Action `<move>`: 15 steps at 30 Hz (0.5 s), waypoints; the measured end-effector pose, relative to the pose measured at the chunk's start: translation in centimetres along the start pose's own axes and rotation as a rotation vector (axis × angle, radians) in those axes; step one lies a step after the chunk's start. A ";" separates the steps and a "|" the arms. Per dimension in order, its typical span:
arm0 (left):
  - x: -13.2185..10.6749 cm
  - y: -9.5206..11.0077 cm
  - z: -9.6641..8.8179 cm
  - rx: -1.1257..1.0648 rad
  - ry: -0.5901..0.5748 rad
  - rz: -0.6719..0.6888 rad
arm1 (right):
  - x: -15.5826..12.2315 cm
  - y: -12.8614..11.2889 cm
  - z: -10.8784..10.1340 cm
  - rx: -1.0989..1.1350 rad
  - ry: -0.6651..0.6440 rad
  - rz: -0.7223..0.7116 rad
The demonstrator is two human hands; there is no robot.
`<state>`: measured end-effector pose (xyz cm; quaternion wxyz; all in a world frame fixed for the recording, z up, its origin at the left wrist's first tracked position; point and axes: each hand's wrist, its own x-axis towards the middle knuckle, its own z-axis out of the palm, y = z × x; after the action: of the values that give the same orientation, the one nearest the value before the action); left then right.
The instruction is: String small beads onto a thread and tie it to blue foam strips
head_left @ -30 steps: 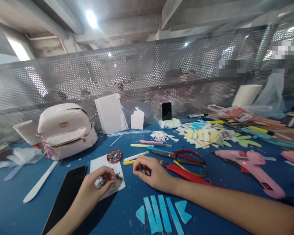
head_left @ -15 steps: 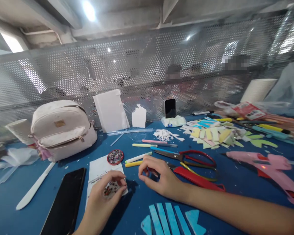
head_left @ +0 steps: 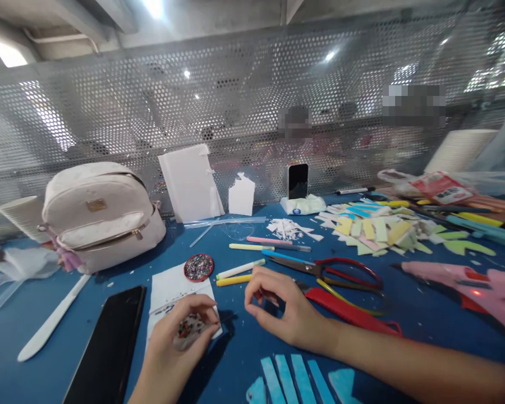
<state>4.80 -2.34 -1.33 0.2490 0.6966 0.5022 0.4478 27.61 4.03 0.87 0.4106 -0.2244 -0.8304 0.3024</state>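
Note:
My left hand [head_left: 189, 331] is curled over a white paper sheet [head_left: 162, 286], thumb and fingertips pinched together. A faint thin line sticks out from those fingertips; I cannot make out what it is. Small dark and red beads [head_left: 189, 322] show through the curl of that hand. To its right, my right hand [head_left: 278, 308] is also pinched, and whatever is between its fingertips is too small to name. Just behind the hands, a round red-rimmed dish [head_left: 198, 267] full of tiny mixed beads stands on the paper's far edge. Blue cut strips [head_left: 288, 376] lie in front of the right forearm.
Scissors [head_left: 298, 265], a red-handled cutter [head_left: 349, 311] and felt pens [head_left: 242, 269] lie beyond my right hand. A pink glue gun [head_left: 454, 280] is at right, paper scraps [head_left: 374, 227] behind. At left are a black phone [head_left: 107, 342], white knife [head_left: 53, 322] and backpack [head_left: 99, 219].
The view has shifted slightly, so the objects on the right sit further right in the picture. Both hands keep their pinched pose, with the right one slightly further from the left.

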 end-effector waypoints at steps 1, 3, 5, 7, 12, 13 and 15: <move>0.0 0.0 0.0 0.001 0.001 0.007 | 0.0 0.0 0.0 0.000 0.000 -0.001; -0.1 -0.1 0.1 0.004 0.004 0.026 | 0.0 -0.1 0.0 0.002 0.003 -0.008; -0.2 -0.1 0.1 0.014 0.009 0.049 | 0.0 -0.1 0.0 0.003 0.006 -0.016; -0.3 -0.1 0.1 0.029 0.009 0.066 | 0.0 -0.1 0.0 0.003 0.005 -0.022; -0.2 0.1 -0.1 0.042 0.012 0.095 | 0.0 -0.1 0.0 -0.004 0.002 -0.020; -0.2 0.1 -0.1 0.044 0.013 0.101 | 0.0 -0.1 0.0 -0.004 0.003 -0.019; -0.1 0.2 -0.1 0.047 0.021 0.106 | 0.0 -0.1 0.0 -0.005 0.003 -0.018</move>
<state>4.80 -2.54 -1.22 0.2032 0.7231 0.4777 0.4556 27.60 3.96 0.98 0.4139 -0.2186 -0.8326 0.2961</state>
